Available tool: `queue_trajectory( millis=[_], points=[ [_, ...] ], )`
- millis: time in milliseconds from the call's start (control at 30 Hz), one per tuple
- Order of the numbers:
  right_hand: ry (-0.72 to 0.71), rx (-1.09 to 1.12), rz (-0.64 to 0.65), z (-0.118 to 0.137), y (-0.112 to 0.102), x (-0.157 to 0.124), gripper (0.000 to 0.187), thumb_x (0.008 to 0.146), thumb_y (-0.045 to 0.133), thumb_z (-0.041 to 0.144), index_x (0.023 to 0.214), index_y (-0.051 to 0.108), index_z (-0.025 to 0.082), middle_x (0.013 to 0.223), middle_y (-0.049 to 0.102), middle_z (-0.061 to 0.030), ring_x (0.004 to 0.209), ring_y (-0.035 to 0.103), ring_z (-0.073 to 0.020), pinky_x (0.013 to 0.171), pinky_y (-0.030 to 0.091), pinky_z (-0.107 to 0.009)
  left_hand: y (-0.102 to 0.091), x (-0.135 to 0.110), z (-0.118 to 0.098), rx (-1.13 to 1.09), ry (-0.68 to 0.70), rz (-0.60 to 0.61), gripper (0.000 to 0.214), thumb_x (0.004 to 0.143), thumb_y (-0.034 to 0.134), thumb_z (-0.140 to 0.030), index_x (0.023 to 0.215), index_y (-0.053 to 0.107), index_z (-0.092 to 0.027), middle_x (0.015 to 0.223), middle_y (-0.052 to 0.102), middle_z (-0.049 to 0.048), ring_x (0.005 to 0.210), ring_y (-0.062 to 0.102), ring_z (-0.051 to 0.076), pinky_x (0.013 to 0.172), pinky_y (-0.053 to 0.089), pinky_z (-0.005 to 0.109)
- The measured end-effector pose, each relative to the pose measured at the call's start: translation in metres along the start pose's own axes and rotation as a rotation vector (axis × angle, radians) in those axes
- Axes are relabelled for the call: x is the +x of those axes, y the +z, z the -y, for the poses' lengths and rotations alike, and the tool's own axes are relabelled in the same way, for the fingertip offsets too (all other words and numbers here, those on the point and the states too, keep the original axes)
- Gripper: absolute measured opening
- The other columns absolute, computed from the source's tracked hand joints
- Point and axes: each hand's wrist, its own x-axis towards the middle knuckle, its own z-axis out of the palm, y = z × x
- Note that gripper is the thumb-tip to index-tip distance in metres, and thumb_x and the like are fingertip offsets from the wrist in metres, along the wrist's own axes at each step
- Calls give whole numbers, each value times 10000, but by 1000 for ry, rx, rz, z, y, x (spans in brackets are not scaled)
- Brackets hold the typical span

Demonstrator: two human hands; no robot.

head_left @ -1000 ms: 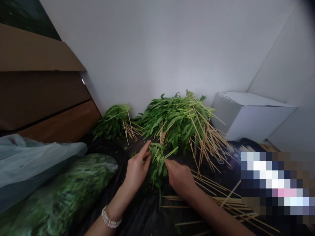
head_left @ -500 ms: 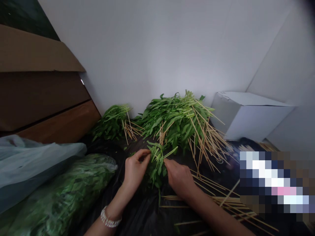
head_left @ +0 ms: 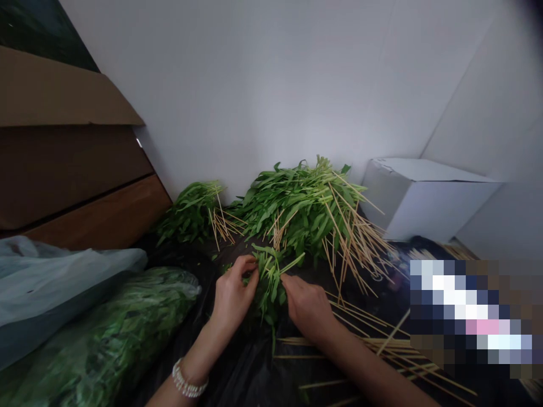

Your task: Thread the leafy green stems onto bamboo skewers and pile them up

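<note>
Between my two hands is a small bunch of leafy greens (head_left: pixel 269 282) with pale green stems at its top. My left hand (head_left: pixel 235 288), with a beaded bracelet (head_left: pixel 186 379) on the wrist, pinches the bunch's left side between thumb and fingers. From the right, my right hand (head_left: pixel 307 305) closes on the stems; its fingertips are partly hidden, and whether a skewer is among them I cannot tell. Beyond the hands lies a large pile of skewered greens (head_left: pixel 297 198), its bamboo skewers (head_left: pixel 360 237) pointing down and right. Loose skewers (head_left: pixel 394 350) lie under and beside my right forearm.
A smaller pile of skewered greens (head_left: pixel 190 209) rests by the wall at left. Clear bags of leaves (head_left: pixel 127 322) fill the lower left, below cardboard boxes (head_left: pixel 72 169). A white box (head_left: pixel 436 198) stands at the right. Black plastic sheeting (head_left: pixel 229 373) covers the surface.
The whole view has shifted very slightly. Both hands stay at the small bunch, with hardly any movement of the fingers.
</note>
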Motion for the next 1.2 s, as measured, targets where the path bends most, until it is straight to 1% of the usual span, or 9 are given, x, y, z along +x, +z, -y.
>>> queue_trajectory(
  millis=[133, 233, 400, 600, 800, 967, 1067, 1133, 1200],
  points=[
    [3, -9, 7, 0, 1, 0, 343, 920, 385, 127, 1190, 589, 181, 891, 682, -52, 756, 653, -174, 638, 431, -249, 1, -1, -1, 14, 11, -7, 156, 844, 552, -191, 990, 521, -236, 845, 717, -7, 766, 702, 154, 704, 519, 235],
    [7, -18, 15, 0, 2, 0, 338, 926, 385, 136, 1190, 588, 190, 891, 681, -47, 751, 654, -177, 631, 427, -250, 2, -2, -1, 14, 20, -5, 185, 846, 549, -190, 1022, 512, -235, 864, 714, -2, 784, 701, 156, 713, 516, 240],
    [11, -11, 18, 0, 0, 0, 351, 930, 373, 133, 1208, 580, 191, 901, 685, -50, 759, 655, -178, 634, 427, -248, 3, -3, 0, 1, 20, 19, 164, 856, 537, -202, 1016, 521, -233, 878, 709, 11, 813, 697, 166, 744, 523, 263],
    [26, 10, 22, -1, -1, 0, 364, 914, 384, 112, 1210, 583, 185, 906, 687, -55, 778, 654, -171, 642, 428, -236, 2, -2, -1, -19, 92, 55, 172, 876, 503, -199, 1044, 529, -222, 948, 695, 47, 873, 688, 173, 791, 527, 286],
    [27, -1, 10, -1, 0, 1, 352, 916, 371, 110, 1178, 595, 184, 880, 680, -48, 746, 651, -179, 621, 417, -251, 3, -2, 1, -56, 103, 50, 185, 870, 514, -207, 1051, 548, -221, 943, 695, 38, 864, 690, 167, 791, 525, 267],
    [29, 4, 5, -2, 0, 1, 349, 921, 380, 115, 1186, 590, 201, 893, 683, -43, 745, 652, -174, 619, 406, -240, 3, -2, 1, -94, 109, 64, 237, 859, 527, -199, 1090, 572, -228, 1001, 698, 38, 901, 684, 170, 828, 506, 272],
    [26, 17, -20, -3, 0, 1, 347, 925, 374, 118, 1184, 591, 199, 899, 681, -45, 755, 653, -178, 628, 413, -244, 1, -1, -5, -188, 12, 52, 252, 848, 549, -210, 1100, 558, -228, 954, 707, 23, 884, 681, 164, 826, 498, 270],
    [21, 35, -40, -3, -1, 2, 346, 927, 367, 114, 1174, 595, 193, 893, 680, -47, 768, 652, -177, 645, 419, -243, -1, 2, -11, -308, -109, 43, 280, 834, 584, -245, 1108, 533, -220, 881, 708, 10, 833, 677, 158, 796, 501, 266],
    [11, 57, -58, -3, -2, 2, 346, 926, 368, 109, 1175, 596, 184, 892, 682, -48, 777, 650, -171, 661, 421, -238, -1, 4, -14, -493, -251, 51, 360, 810, 633, -306, 1132, 505, -210, 836, 701, 2, 769, 668, 153, 730, 510, 257]
  ],
)
